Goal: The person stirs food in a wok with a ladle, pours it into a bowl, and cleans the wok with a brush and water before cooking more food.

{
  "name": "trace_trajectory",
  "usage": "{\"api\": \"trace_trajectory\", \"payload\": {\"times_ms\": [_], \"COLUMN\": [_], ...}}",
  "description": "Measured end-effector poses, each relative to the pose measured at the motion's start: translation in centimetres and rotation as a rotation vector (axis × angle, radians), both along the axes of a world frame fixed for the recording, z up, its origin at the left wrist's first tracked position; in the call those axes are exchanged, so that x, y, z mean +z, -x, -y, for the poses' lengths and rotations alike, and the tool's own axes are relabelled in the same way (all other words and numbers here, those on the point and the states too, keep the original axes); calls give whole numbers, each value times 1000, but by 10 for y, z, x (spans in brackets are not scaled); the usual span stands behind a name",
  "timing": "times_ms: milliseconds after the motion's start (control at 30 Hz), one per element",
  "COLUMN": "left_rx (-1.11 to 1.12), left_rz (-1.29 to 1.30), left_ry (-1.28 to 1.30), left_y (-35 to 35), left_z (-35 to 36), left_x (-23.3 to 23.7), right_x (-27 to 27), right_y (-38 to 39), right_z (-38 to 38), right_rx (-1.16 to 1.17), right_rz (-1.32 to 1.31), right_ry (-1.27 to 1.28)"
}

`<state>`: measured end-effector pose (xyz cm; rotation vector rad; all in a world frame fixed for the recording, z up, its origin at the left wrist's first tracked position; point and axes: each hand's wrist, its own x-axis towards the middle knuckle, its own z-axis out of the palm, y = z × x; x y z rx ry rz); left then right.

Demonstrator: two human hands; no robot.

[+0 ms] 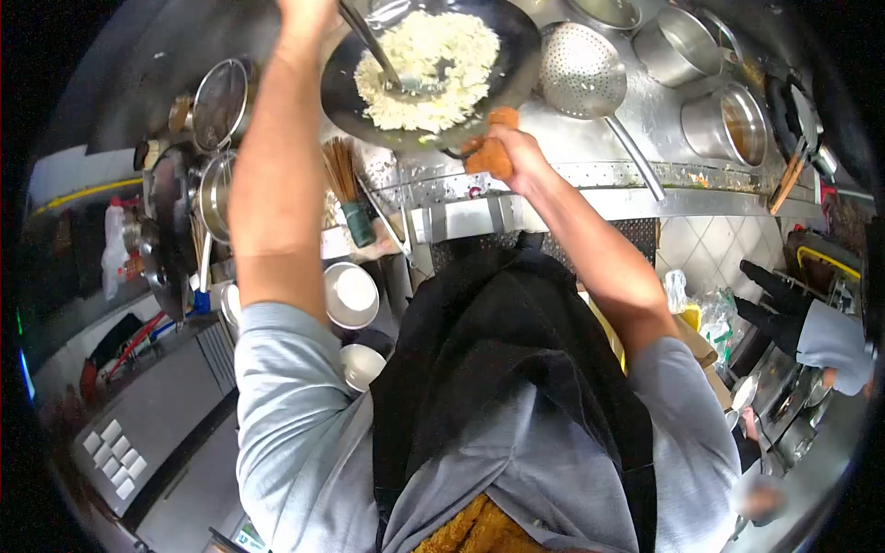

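A dark wok sits at the top middle with pale fried rice spread in it. My left hand, partly cut off by the top edge, is closed on the long handle of a wok ladle. The ladle's head rests among the rice. My right hand grips the wok's near edge through a folded orange-brown cloth; the handle under the cloth is mostly hidden.
Right of the wok lie a perforated skimmer and metal pots. A bamboo brush stands to the left, above white bowls. Strainers line the left side. Another person works at far right.
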<state>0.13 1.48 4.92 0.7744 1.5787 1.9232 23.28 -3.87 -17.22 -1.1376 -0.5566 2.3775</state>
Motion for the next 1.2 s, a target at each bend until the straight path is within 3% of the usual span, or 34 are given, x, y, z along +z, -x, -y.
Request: {"api": "trace_trajectory", "payload": {"times_ms": [33, 167, 200, 233, 333, 367, 400, 467, 533, 567, 600, 633, 667, 700, 767, 800, 833, 867, 900, 933, 1000, 1067, 1100, 1133, 1167, 1200], "left_rx": [-38, -57, 155, 182, 416, 271, 185, 148, 13, -230, -237, 74, 383, 375, 572, 372, 103, 139, 2, -137, 292, 359, 461, 571, 387, 384], "left_rz": [-13, -48, -91, -112, -412, -229, -51, -136, -179, -235, -229, -240, -251, -251, -331, -44, -26, -104, -118, -161, -208, -129, -211, -289, -250, -152], "left_ry": [-74, -263, -139, -142, -167, -231, -240, -381, -468, -595, -589, -324, -60, -62, 131, -283, -519, -517, -506, -585, -225, -175, -76, 21, -403, -302], "left_y": [17, 14, -25, -31, 10, -3, -21, -17, -23, -33, -43, -58, -65, -62, -35, -16, -2, -30, -9, -22, -54, -41, -36, -23, -1, -26], "left_z": [2, 45, 51, 43, -8, 6, 25, 47, 71, 85, 75, 57, 45, 41, 35, 35, 64, 80, 90, 100, 74, 36, 34, 32, 32, 57], "left_x": [14, 56, 50, 29, -50, -28, 6, 34, 48, 45, 29, 8, -7, -14, -16, -9, 25, 49, 49, 46, 15, -46, -44, -40, -38, 8], "right_x": [17, 27, 22, 8, -22, -59, -39, -52, -29, -12, -5, -4, 15, -1, -23, -24, -20, -21, -39, -9, 10, -16, -17, -13, -26, -23], "right_y": [-8, -21, -1, 12, 4, -11, -35, -72, -57, -46, -23, -3, 4, -1, -21, -46, -61, -78, -86, -66, -18, 5, -6, -17, -38, -62], "right_z": [23, 53, 39, 24, 48, 61, 81, 95, 87, 80, 61, 46, 31, 40, 53, 73, 86, 97, 86, 85, 52, 27, 38, 50, 64, 82], "right_rx": [-110, -16, -40, 75, 11, 60, 60, 79, 40, 3, 40, -28, 99, 75, 97, 141, 60, -36, 202, 91, 64, 92, 93, 77, 111, 97], "right_rz": [-14, 63, 128, 156, -25, 40, -12, -66, -42, -12, 7, -14, 34, 46, 63, 66, -4, -65, -22, 70, 58, 126, -82, 65, -5, 6], "right_ry": [45, 33, 73, 41, -78, -206, -173, -137, -100, -67, -123, -97, -26, -71, -123, -108, -123, -125, -300, -217, -77, 2, -129, -127, -60, -89]}}
